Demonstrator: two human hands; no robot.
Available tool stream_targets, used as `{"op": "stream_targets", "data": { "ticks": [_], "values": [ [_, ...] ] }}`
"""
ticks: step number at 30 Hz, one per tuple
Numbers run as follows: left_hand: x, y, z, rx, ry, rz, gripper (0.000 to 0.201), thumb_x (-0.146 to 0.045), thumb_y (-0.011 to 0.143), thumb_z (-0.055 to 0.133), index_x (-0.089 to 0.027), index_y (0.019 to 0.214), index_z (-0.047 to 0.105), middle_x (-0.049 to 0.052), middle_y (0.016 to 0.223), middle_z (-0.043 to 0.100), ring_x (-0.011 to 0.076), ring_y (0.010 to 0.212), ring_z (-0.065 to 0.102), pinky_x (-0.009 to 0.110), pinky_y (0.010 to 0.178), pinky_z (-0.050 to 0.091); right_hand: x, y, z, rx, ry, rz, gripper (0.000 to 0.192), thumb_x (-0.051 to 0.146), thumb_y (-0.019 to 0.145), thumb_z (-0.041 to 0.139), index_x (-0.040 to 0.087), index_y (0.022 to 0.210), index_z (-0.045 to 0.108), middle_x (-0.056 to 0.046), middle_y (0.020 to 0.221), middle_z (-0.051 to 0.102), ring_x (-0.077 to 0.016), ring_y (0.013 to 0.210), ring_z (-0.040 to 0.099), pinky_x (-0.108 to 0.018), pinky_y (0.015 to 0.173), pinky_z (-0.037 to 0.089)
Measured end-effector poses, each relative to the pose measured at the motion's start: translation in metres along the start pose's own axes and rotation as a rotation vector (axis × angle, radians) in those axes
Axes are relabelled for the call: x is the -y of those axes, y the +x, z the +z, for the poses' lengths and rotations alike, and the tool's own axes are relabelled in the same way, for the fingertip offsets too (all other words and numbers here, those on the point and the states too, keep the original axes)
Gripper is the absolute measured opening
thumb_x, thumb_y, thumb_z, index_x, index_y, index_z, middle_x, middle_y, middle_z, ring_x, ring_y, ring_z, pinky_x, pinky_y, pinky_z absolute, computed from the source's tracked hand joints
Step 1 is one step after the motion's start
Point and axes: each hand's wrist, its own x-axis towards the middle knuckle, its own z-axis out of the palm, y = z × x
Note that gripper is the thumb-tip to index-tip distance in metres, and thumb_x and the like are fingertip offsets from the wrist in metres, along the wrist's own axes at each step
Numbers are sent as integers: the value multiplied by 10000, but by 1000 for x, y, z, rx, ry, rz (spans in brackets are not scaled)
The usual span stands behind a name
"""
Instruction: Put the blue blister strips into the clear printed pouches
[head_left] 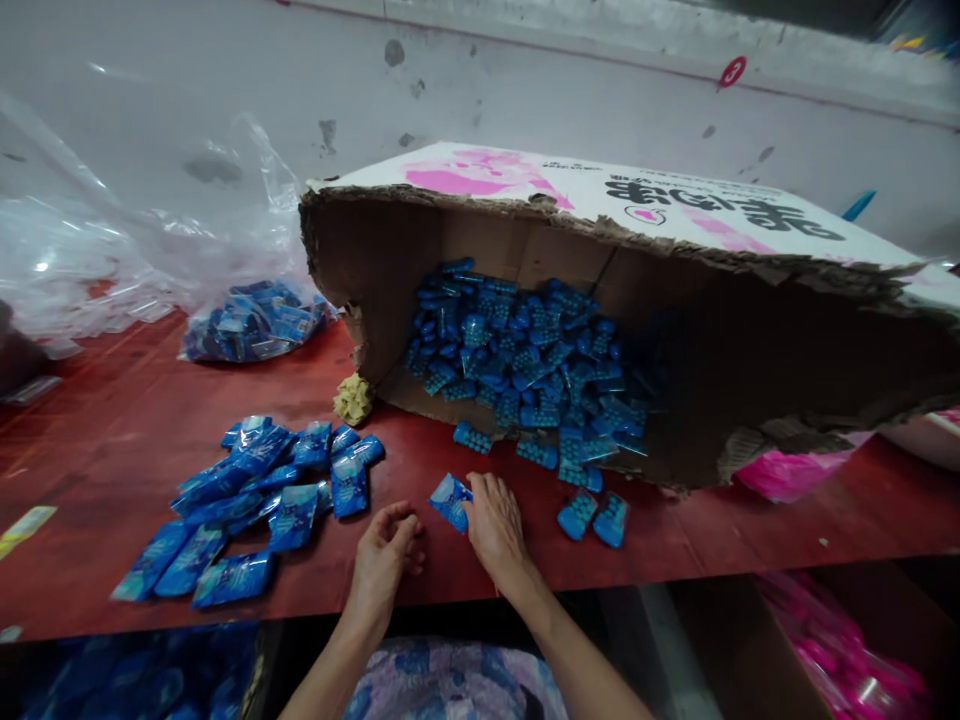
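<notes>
My right hand (496, 522) grips the edge of a small blue and white packet (448, 501) between thumb and fingers, just above the red table. To its left, my left hand (384, 552) is half curled with its fingers loosely apart, and no object shows in it. A loose pile of similar blue packets (238, 482) lies on the table left of my left hand. Two blue pieces in clear wrappers (592, 516) lie to the right of my right hand. Many more wrapped blue pieces (525, 345) spill from the open carton ahead.
The carton (442, 160) lies on its side with a torn rim. At the back left are a clear bag of blue packets (251, 320) and crumpled clear plastic (82, 265). A yellowish lump (352, 399) touches the carton's corner. Below the table edge, pink wrapped items (855, 650) fill a box.
</notes>
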Motion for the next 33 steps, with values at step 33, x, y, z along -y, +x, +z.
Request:
{"op": "stream_targets", "data": {
  "ticks": [33],
  "values": [
    [10,-7,36,119,-354,-206,283,-300,460,775,-125,542,568,-58,357,498,65,334,460,181,367,394,16,-16,6,96,641,213,222,312,857,360,192,719,487,62,522,509,-82,408,495,-162,370,360]
  ]
}}
